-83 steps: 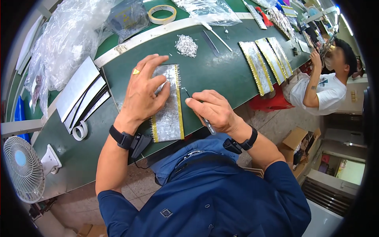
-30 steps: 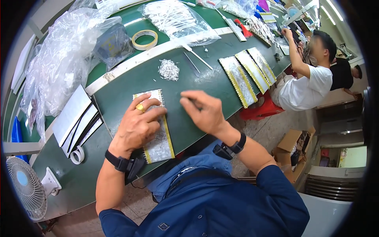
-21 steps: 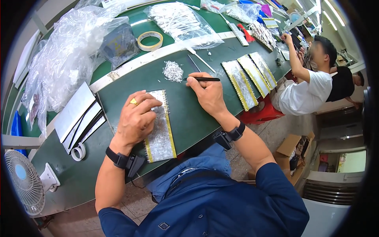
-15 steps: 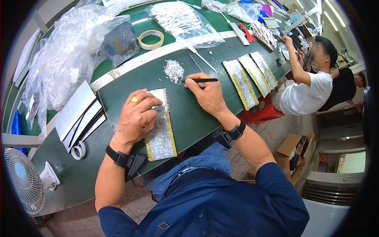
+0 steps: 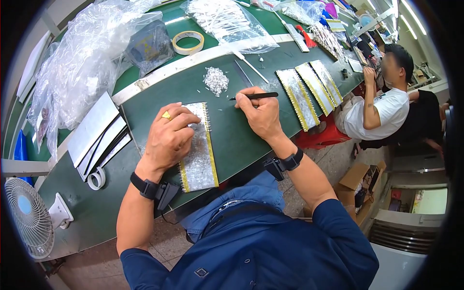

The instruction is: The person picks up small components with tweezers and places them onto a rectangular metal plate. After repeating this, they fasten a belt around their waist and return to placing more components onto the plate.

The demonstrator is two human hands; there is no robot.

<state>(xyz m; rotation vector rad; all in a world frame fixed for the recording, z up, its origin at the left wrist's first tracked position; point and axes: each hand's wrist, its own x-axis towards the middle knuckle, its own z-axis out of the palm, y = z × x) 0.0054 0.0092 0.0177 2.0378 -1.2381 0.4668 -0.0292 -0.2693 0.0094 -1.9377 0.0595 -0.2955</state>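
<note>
A silvery flat plate [image 5: 199, 164] with yellow strips along its long edges lies on the green table before me; small pale pins stick out along the strips. My left hand [image 5: 169, 135], fingers bent and a yellow band on one of them, holds it down over its upper left part. Pinched between the thumb and fingers of my right hand [image 5: 261, 118] are black tweezers [image 5: 265, 95], their tip pointing left just above the table. Whether a piece sits in the tip is too small to tell. Beyond lies a pile of tiny whitish pieces [image 5: 216, 81], a few scattered beside it.
Three similar plates [image 5: 297, 99] lie at the right. Beyond the pile are a white stick [image 5: 252, 67], a tape roll [image 5: 187, 42] and a clear bag of white sticks [image 5: 217, 21]. Stacked sheets [image 5: 94, 128] and a fan [image 5: 29, 217] are at left. A co-worker [image 5: 386, 106] sits at right.
My right hand has drawn the tweezers back to the right, away from the edge of the pile. My left hand stays on the plate. The co-worker's raised hand has come down.
</note>
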